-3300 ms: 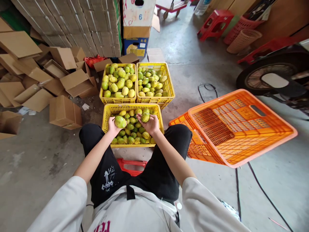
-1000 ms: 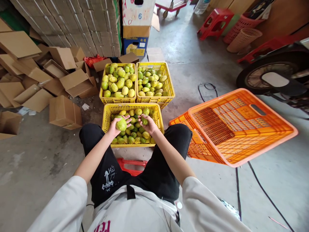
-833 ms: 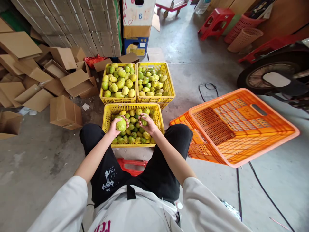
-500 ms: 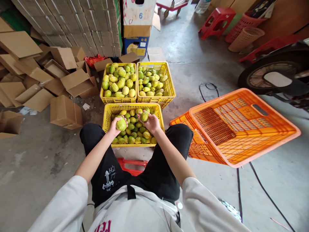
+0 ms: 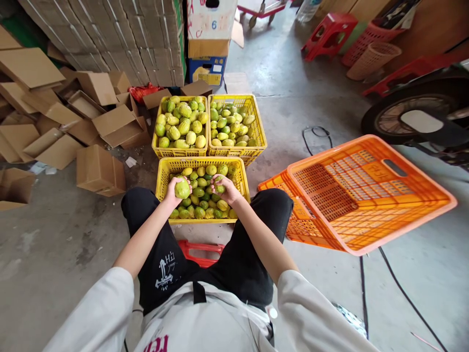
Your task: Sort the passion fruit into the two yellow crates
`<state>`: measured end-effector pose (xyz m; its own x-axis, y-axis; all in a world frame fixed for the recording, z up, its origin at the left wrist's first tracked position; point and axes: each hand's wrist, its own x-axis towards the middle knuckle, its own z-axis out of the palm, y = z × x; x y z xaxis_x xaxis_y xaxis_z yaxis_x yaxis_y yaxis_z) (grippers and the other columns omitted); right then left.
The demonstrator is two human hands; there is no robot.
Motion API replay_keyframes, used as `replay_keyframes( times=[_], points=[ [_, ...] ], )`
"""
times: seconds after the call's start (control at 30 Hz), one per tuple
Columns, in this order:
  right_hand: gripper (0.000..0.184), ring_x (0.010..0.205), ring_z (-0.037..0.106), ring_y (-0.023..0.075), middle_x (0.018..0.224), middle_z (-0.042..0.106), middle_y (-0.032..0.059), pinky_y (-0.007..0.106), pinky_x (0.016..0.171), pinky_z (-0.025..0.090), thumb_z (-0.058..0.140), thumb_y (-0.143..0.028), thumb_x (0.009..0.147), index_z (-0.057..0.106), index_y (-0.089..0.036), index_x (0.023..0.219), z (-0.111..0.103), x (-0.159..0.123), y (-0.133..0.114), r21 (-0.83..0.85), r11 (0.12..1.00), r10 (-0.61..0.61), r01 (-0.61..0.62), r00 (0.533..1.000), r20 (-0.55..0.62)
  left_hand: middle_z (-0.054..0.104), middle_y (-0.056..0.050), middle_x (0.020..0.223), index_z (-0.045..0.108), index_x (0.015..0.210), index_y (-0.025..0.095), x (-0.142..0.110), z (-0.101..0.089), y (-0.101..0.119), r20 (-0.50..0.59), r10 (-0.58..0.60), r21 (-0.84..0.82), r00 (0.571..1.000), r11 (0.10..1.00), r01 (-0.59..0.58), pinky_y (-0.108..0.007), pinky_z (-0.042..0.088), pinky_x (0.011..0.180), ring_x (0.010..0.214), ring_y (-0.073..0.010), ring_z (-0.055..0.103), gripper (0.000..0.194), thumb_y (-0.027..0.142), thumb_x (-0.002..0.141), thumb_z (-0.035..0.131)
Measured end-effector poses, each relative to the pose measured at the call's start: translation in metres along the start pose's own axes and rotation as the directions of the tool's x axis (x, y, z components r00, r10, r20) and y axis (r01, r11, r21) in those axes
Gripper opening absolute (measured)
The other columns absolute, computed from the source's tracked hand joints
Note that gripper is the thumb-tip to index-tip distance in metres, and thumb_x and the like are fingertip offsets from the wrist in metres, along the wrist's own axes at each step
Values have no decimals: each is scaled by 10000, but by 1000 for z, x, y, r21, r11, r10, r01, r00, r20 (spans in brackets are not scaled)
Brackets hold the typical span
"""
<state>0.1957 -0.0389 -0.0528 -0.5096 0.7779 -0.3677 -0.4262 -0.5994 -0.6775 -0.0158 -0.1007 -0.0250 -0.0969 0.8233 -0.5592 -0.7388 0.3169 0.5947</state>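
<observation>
My left hand (image 5: 171, 193) is closed round a large, roundish yellow-green fruit (image 5: 182, 189), held over the left part of the near yellow crate (image 5: 201, 220). On the right, my right hand (image 5: 229, 190) has its fingers wrapped over a smaller, darker green fruit (image 5: 220, 186), partly hidden by them. Beneath both hands, the near crate holds many green and yellow fruits (image 5: 200, 212) of the same sort. The exact kind of fruit cannot be told.
Behind stand two more yellow crates of fruit, one left (image 5: 179, 152) and one right (image 5: 261, 122). An orange crate (image 5: 366, 244) is tilted at my right. Cardboard boxes (image 5: 100, 171) lie at the left; a motorbike wheel (image 5: 403, 105) and red stool (image 5: 330, 32) are at the right.
My right hand has turned, and its fingers have curled over the smaller fruit, which lay on the open palm before. My left hand has shifted slightly left with its fruit.
</observation>
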Motion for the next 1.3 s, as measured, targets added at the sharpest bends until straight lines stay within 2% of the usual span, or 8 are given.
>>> replay_keyframes(
  times=[0.13,0.3,0.4,0.57,0.7,0.87,1.07,1.3],
  points=[
    [246,700,640,156,784,681,-19,297,674,572,788,-219,622,653,-222,827,1,1,4,-26,1000,-7,7,999,-32,681,-44,769,632,875,162,1,0,-1,-2,-29,-35,1000,999,29,-314,559,663,668,-179,667,201,317,750,663],
    [255,988,701,290,886,736,41,428,837,601,698,-297,633,638,-244,875,-3,8,7,76,997,11,-12,1000,12,735,-109,874,670,999,134,0,1,0,-14,-49,-104,999,993,48,-459,589,899,981,-300,733,256,246,794,566],
    [269,1042,693,304,896,751,42,426,844,603,710,-292,624,639,-252,881,-4,9,6,61,998,3,-3,1000,12,748,-110,941,664,1020,144,2,2,2,2,-3,-118,1000,993,3,-436,583,933,1048,-291,727,229,221,821,579],
    [294,932,674,226,886,727,14,360,846,596,826,-369,672,679,-244,894,-1,5,6,6,1000,-21,21,997,-75,735,-70,898,649,944,174,8,-4,3,-42,66,-63,997,996,-69,-323,597,799,840,-199,713,173,311,852,700],
    [271,790,641,179,789,653,-23,353,796,602,825,-265,593,655,-238,802,-3,3,6,60,998,-10,14,998,-69,691,0,795,640,945,205,8,-9,0,-17,81,-38,997,996,-82,-327,599,822,746,-144,673,199,277,802,758],
    [251,711,641,159,840,679,0,283,617,550,722,-195,575,619,-221,803,-3,2,4,0,999,47,-47,997,62,725,-35,929,630,1027,215,8,-12,-3,82,56,-7,995,998,-55,-414,581,921,941,-231,739,358,265,723,812],
    [221,604,566,124,737,626,-29,245,530,470,696,-159,579,610,-217,774,3,-1,5,-72,995,-68,75,993,100,718,-24,857,636,1022,184,10,-13,-5,58,70,73,996,995,-74,-272,575,672,686,-145,690,430,268,661,854],
    [204,621,564,135,734,625,-33,264,543,465,716,-151,574,610,-229,731,4,-1,4,-69,990,-115,122,989,91,730,-74,878,652,997,165,3,-2,3,13,-19,9,1000,1000,19,-379,614,749,804,-238,737,249,343,825,676]
  ],
)
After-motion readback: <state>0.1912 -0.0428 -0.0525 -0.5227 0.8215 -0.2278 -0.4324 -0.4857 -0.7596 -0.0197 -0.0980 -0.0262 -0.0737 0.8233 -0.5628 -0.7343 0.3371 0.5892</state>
